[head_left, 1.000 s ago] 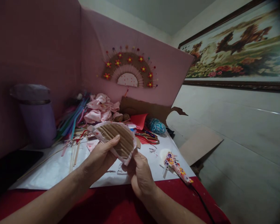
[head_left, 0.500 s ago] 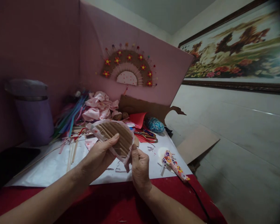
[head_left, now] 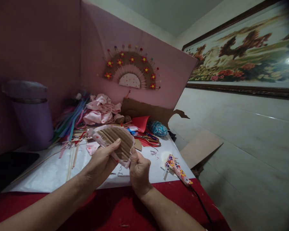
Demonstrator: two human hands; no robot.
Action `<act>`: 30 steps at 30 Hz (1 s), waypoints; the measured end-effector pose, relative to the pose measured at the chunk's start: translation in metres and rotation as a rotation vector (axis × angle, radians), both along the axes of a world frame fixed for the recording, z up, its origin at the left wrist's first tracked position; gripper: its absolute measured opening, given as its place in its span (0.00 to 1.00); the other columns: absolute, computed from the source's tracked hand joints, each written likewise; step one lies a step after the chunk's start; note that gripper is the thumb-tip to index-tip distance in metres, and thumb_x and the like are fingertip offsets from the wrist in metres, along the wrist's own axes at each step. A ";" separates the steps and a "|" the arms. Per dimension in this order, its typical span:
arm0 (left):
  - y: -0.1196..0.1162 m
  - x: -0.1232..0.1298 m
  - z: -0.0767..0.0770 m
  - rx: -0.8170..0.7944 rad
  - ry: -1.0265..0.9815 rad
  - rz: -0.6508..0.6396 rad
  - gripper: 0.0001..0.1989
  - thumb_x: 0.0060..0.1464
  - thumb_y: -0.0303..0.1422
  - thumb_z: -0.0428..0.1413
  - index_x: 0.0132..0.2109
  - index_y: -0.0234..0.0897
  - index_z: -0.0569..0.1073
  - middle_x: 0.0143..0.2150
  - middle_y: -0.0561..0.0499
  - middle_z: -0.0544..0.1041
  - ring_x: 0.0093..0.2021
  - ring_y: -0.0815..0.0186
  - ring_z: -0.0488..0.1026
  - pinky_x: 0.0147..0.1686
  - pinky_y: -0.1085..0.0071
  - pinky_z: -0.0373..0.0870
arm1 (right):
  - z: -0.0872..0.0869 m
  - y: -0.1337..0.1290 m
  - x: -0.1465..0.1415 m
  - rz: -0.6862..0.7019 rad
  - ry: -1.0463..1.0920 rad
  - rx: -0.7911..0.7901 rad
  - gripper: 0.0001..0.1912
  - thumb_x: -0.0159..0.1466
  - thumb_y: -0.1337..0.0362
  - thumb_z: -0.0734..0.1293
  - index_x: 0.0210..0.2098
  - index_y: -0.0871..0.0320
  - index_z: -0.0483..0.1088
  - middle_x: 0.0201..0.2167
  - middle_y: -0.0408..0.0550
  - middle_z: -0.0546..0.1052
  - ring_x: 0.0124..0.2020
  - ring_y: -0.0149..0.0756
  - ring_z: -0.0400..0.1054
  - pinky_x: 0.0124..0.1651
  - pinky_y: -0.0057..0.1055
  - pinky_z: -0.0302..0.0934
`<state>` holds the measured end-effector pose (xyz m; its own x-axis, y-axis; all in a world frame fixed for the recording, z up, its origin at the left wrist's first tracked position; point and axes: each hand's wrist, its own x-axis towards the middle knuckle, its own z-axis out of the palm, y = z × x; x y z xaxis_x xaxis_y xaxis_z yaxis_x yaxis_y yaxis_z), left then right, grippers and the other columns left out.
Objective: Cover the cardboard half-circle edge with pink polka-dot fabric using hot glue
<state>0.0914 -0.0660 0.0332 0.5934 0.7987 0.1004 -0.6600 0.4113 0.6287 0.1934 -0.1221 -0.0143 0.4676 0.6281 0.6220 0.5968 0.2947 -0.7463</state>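
Note:
Above the table I hold a half-round piece of corrugated cardboard [head_left: 112,138] whose edge is wrapped in pink dotted fabric. My left hand [head_left: 103,162] grips it from the lower left, thumb flat on the bare cardboard and fingers hidden behind. My right hand [head_left: 140,168] is closed at the right corner, with thumb and fingers pinching the fabric edge. Right of my hands, a flower-patterned glue gun [head_left: 179,170] lies with its nozzle end by a white round pad. Scissors [head_left: 149,140] rest on red sheets behind the cardboard piece.
A purple bin [head_left: 33,118] stands left, beside colourful pipe cleaners [head_left: 74,112] and thin wooden sticks [head_left: 73,158]. Crumpled pink fabric [head_left: 101,110] and a blue yarn ball [head_left: 158,128] lie at the back. A flower-decorated cardboard arch [head_left: 132,61] is on the pink board. The glue gun's cord [head_left: 202,202] hangs over the red cloth.
My right hand has shifted slightly left along with the cardboard's corner, and the loose fabric tip there no longer hangs down visibly. The whole view has shifted a little.

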 end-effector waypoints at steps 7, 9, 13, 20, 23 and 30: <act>-0.003 0.000 0.001 -0.016 0.033 0.056 0.10 0.56 0.21 0.53 0.44 0.30 0.75 0.38 0.45 0.81 0.36 0.63 0.78 0.39 0.69 0.77 | 0.000 0.001 0.001 -0.060 -0.175 -0.071 0.24 0.70 0.59 0.52 0.18 0.55 0.59 0.13 0.41 0.64 0.15 0.29 0.59 0.25 0.27 0.51; -0.003 0.001 0.000 -0.023 0.022 0.080 0.09 0.55 0.21 0.54 0.42 0.32 0.75 0.37 0.47 0.81 0.36 0.65 0.78 0.39 0.71 0.77 | -0.001 0.002 0.002 -0.087 -0.229 -0.098 0.23 0.70 0.59 0.52 0.19 0.55 0.60 0.13 0.41 0.64 0.15 0.29 0.59 0.25 0.28 0.50; -0.002 0.003 -0.004 -0.006 0.009 0.097 0.08 0.53 0.23 0.56 0.42 0.33 0.76 0.39 0.47 0.81 0.36 0.65 0.78 0.38 0.72 0.77 | -0.005 0.005 0.005 -0.120 -0.284 -0.073 0.23 0.70 0.59 0.52 0.20 0.56 0.60 0.14 0.41 0.63 0.15 0.29 0.57 0.23 0.28 0.48; -0.001 0.003 -0.004 0.007 0.013 0.113 0.08 0.55 0.22 0.54 0.41 0.32 0.75 0.38 0.46 0.80 0.36 0.65 0.78 0.37 0.71 0.77 | -0.005 0.004 0.004 -0.064 -0.242 0.002 0.22 0.69 0.59 0.53 0.21 0.57 0.61 0.15 0.42 0.65 0.16 0.29 0.59 0.23 0.26 0.49; 0.000 0.002 -0.001 -0.010 -0.004 0.070 0.10 0.57 0.22 0.51 0.42 0.31 0.75 0.38 0.45 0.80 0.36 0.64 0.78 0.37 0.70 0.77 | -0.001 0.004 0.002 0.041 -0.017 0.025 0.24 0.70 0.56 0.52 0.19 0.57 0.60 0.14 0.40 0.64 0.16 0.28 0.58 0.23 0.25 0.51; 0.003 0.001 0.002 -0.051 -0.011 0.059 0.09 0.56 0.20 0.51 0.40 0.30 0.75 0.37 0.45 0.81 0.37 0.63 0.78 0.41 0.68 0.77 | -0.001 0.007 -0.003 0.070 0.208 0.006 0.28 0.69 0.50 0.51 0.16 0.56 0.58 0.11 0.38 0.61 0.14 0.27 0.54 0.21 0.25 0.50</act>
